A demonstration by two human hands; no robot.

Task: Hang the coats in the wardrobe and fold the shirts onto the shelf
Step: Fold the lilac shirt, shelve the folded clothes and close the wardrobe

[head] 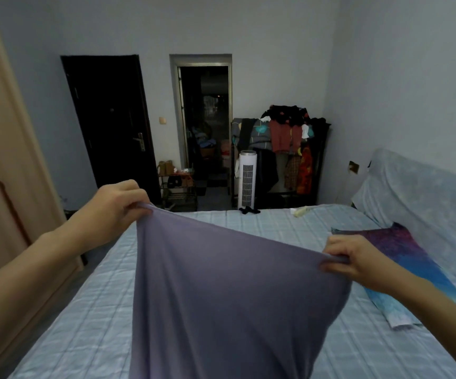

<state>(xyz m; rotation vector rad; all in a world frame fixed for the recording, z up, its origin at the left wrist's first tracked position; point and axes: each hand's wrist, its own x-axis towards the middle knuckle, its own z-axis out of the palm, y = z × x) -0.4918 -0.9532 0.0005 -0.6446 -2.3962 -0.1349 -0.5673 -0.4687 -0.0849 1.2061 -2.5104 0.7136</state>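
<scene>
Two grips, one shirt. The left grip [120, 203] is closed on the top edge of the shirt [221, 283], fingers curled over a pinched fold. The right grip [355, 258] pinches the same edge, lower and further right, thumb and fingers tight on bunched cloth. The edge between them is pulled taut.

The grey-purple shirt hangs in front of the person above the bed [84, 310]. Its lower part is cut off by the frame, and no sleeves or collar can be made out. Whether it touches the bed cannot be told.

One wardrobe [2, 160] stands on the left with its doors shut, partly out of frame. One blue-and-purple cloth [402, 258] lies on the bed on the right.

At the bed's far edge lie one black thing [250, 211] and one pale thing [300, 211], both too small to identify. Beyond them stand one white tower fan [247, 181], one rack [289, 138] heaped with clothes, one dark shut door [109, 127] and one open doorway [207, 119].
</scene>
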